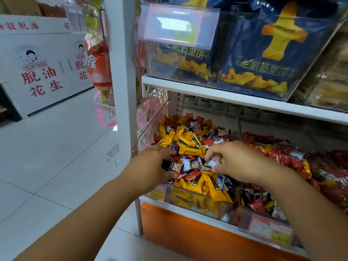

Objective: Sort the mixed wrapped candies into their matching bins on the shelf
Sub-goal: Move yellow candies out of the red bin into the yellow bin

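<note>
Your left hand [154, 162] grips a clutch of mixed candies [186, 163] in the left bin [197, 204]; your right hand [237, 161] pinches a white candy [214, 163]

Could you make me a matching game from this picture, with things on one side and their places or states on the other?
1. right hand
2. biscuit bags
3. yellow candies
4. white cartons

a. left bin
b. far left, background
c. top shelf
d. pinches pale candy

Pairs: 1-d, 2-c, 3-a, 4-b
</note>
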